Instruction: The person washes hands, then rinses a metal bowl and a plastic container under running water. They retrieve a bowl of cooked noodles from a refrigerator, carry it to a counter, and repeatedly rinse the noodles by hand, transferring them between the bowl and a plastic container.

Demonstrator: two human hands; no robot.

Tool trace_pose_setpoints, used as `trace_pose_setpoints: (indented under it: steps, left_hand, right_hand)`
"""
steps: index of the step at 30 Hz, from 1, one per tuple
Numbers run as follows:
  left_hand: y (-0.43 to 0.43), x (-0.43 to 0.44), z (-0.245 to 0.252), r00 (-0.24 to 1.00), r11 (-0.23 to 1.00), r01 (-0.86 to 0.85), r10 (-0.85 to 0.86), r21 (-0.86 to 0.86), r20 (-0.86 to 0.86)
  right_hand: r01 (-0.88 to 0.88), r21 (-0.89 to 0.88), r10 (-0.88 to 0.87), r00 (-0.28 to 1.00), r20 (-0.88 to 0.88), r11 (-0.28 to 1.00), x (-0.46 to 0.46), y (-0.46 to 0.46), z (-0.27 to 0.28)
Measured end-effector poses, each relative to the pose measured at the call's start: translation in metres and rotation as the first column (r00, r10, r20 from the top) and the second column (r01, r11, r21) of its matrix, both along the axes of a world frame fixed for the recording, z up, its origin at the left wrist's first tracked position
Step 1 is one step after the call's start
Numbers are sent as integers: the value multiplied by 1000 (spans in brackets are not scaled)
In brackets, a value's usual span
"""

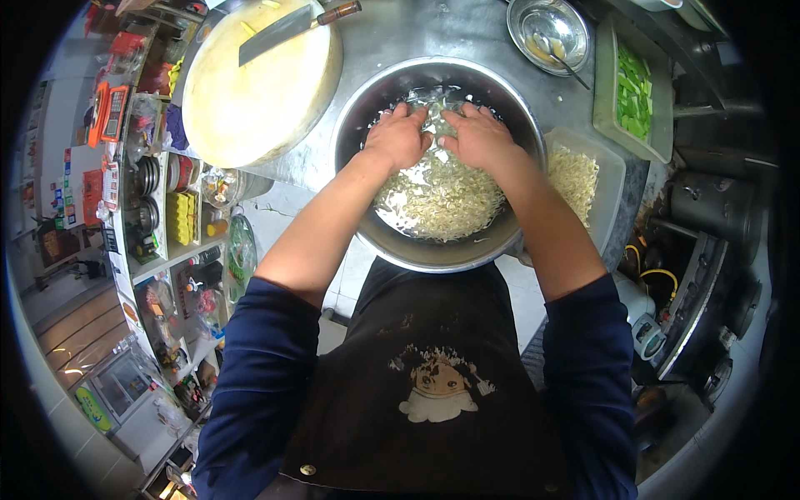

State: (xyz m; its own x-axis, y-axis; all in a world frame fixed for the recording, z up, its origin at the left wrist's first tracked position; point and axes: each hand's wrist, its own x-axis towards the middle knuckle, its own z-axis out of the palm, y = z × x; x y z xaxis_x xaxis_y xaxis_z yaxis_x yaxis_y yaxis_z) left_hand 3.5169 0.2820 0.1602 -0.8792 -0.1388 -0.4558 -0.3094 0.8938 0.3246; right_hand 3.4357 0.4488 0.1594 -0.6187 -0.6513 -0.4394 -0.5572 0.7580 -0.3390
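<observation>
A large round metal basin (437,261) holds water and a heap of bean sprouts (447,209). My left hand (400,137) and my right hand (476,136) are both inside it, side by side near its far part, palms down. The fingertips dip into the water, with the fingers somewhat spread. Neither hand visibly grips anything, though glare and water partly hide the fingertips. The sprouts lie mostly on the near side of the hands. To the right of the basin, a translucent plastic container (611,187) holds more bean sprouts (572,181).
A round cutting board (250,106) with a cleaver (278,36) lies at the upper left. At the upper right are a metal bowl (565,22) with a spoon (556,55) and a bin (631,145) of cut greens (634,94). Shelves stand left; a stove (694,300) stands right.
</observation>
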Motion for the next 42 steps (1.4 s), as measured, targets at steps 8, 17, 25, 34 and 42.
trace_pose_setpoints:
  steps: [8,17,25,34,42]
  left_hand:
    - [4,17,1,940,975,202,-219,89,261]
    - [20,60,7,906,919,-125,-47,373,420]
    - [49,78,-19,487,-137,-771,502,622,715]
    - [55,82,30,503,-270,-586,619,764,604]
    - [80,66,90,525,-204,-474,716,857,461]
  right_hand:
    - [-122,179,87,978,191,976,21,10,6]
    - [-96,168,29,932,361,981,62,44,14]
    - [266,86,-273,827,491,960,102,29,0]
    - [458,-138,-337,797,501,878,114,28,61]
    - [445,-364,-326,881,344,818,111,40,101]
